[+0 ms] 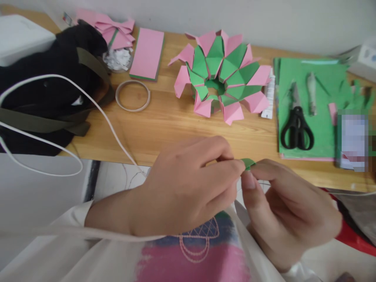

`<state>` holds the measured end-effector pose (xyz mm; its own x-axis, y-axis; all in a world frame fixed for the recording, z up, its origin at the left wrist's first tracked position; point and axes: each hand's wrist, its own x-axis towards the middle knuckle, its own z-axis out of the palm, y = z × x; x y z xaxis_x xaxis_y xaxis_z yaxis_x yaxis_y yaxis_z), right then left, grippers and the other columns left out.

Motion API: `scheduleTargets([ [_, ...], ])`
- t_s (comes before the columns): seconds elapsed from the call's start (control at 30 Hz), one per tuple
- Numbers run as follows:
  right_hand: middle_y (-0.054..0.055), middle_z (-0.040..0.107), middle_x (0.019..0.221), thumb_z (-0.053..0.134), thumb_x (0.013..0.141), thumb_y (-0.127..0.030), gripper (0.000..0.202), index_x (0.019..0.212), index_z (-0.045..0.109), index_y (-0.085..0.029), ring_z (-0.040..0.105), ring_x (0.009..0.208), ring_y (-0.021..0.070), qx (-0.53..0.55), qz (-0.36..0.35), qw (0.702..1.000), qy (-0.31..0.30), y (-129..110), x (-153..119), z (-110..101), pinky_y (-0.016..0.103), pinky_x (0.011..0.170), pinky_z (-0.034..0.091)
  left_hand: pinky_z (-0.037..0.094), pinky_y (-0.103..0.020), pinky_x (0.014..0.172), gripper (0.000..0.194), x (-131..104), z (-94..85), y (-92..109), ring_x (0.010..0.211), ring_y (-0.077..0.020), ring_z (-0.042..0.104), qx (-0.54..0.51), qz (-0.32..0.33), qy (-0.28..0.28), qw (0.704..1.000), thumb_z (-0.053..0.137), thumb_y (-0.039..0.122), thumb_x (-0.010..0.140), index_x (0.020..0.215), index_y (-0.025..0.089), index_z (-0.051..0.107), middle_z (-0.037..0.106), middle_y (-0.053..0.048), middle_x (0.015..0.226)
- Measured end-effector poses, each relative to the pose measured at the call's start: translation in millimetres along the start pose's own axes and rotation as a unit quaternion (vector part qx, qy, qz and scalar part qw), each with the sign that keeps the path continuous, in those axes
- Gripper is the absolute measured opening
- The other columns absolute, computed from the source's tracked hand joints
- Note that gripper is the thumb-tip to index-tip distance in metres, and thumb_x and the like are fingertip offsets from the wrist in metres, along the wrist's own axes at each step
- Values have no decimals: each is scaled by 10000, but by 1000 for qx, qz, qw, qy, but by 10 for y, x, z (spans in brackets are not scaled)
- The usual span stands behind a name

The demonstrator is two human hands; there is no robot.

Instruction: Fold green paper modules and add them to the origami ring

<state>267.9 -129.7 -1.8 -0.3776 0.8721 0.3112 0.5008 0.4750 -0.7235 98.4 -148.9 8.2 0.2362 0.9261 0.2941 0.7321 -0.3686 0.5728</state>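
Green paper (pixel 248 163) btwn L hand (pixel 190 188) & R hand (pixel 289 209), at fingertips (pixel 249 181)

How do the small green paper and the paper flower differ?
The green paper is between the left hand and right hand; the flower sits on the table. The green paper looks tiny, the flower large. The green paper shows only green, the flower also pink. Both show green.
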Motion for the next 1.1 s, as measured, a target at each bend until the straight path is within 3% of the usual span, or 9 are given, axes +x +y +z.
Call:
scheduleTargets([
  [0.53, -30, 581, 643, 661, 794, -125, 128, 823, 614, -240, 517, 520, 112, 13, 3, 1000, 3, 35, -16, 5, 268, 480, 425, 426, -289, 601, 206, -3, 10, 1, 677, -108, 574, 0, -1, -3, 1000, 516, 143, 908, 751, 188, 641, 650, 10, 788],
  [1.1, -46, 562, 620, 651, 803, -116, 139, 818, 589, -239, 500, 508, 96, -7, -12, 1000, -4, 34, 4, 2, 254, 489, 436, 400, -284, 589, 218, 16, 19, -18, 670, -100, 561, 7, 16, 7, 1000, 519, 149, 909, 764, 171, 680, 664, 6, 779],
])
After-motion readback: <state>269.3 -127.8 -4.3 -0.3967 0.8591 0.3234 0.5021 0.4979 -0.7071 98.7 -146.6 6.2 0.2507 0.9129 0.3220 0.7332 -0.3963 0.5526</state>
